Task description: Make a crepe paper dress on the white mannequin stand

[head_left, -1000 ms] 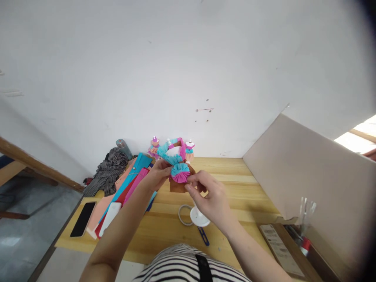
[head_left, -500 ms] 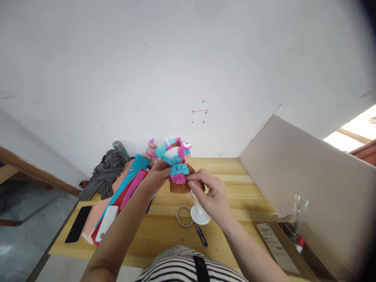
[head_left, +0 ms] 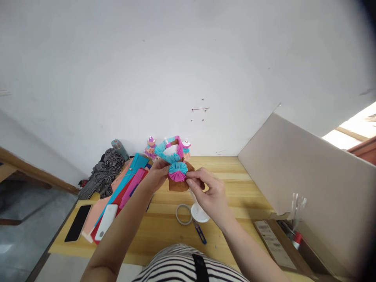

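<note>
Adjusting the edge of a blue-and-pink pleated rosette (head_left: pixel 178 171), it appears.
Left hand (head_left: pixel 156 177) pinches one side while right hand (head_left: pixel 209 191) nips the other, each grip narrow; the rosette is held above the worktop (head_left: pixel 235 178), brown material (head_left: pixel 178 186) behind it. The next move likely calls for a steady left grip and light right fingertips, sparing the pleats.

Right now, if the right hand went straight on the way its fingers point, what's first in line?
The blue-and-pink pleated rosette; the right hand seems to be touching its right edge. Beyond, roughly in line, is the left hand, though one view leaves depth unclear.
</note>
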Demonstrator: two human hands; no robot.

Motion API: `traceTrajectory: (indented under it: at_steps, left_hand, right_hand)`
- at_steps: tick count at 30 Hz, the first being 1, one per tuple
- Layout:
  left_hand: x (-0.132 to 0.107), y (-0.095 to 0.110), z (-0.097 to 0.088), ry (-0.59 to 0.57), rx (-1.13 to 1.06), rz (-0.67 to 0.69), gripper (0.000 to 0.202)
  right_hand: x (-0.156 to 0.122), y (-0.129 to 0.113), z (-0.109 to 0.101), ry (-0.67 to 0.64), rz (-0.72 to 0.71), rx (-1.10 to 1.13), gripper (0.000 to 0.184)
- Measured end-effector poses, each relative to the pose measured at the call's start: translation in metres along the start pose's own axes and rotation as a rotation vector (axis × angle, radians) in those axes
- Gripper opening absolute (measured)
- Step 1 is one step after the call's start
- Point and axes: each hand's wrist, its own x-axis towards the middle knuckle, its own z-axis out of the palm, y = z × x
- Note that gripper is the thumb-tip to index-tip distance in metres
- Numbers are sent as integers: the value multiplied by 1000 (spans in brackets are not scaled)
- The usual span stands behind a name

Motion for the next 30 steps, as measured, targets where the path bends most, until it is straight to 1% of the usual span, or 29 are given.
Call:
traceTrajectory:
  at_steps: [2,6,7,10,11,15,16,19,21,26,30]
  left_hand:
    - [-1,0,0,-3,12,-5,30]
    - [-1,0,0,2,10,-21,30]
    - [-1,0,0,7,4,-17,30]
    - [0,-1,-1,12,-4,7,31]
    - [0,-1,-2,6,-1,10,31]
    - [0,-1,-1,-36,17,-13,33]
    - [0,-1,-1,-45,18,-20,33]
    - [0,0,0,-65,19,-28,33]
    - [0,0,0,-64,20,-24,32]
    - [0,0,-1,-59,10,-16,32]
    - [0,-1,-3,-70,6,-25,33]
  right_hand:
    - [1,-2,1,-15,-34,-12,13]
    - [3,-3,2,59,-9,-4,13]
    - [3,-2,2,54,-10,-6,13]
    - [3,-1,2,-15,-28,-1,13]
    - [4,-1,1,-15,-15,10,13]
    - [13,3,-3,61,134,68,12]
    - [17,4,-3,47,176,83,12]
    - [25,5,-4,-62,304,133,13]
    - [28,4,-3,-110,374,180,15]
    - [31,1,-2,-130,438,343,18]
    - [34,1,0,-126,479,375,20]
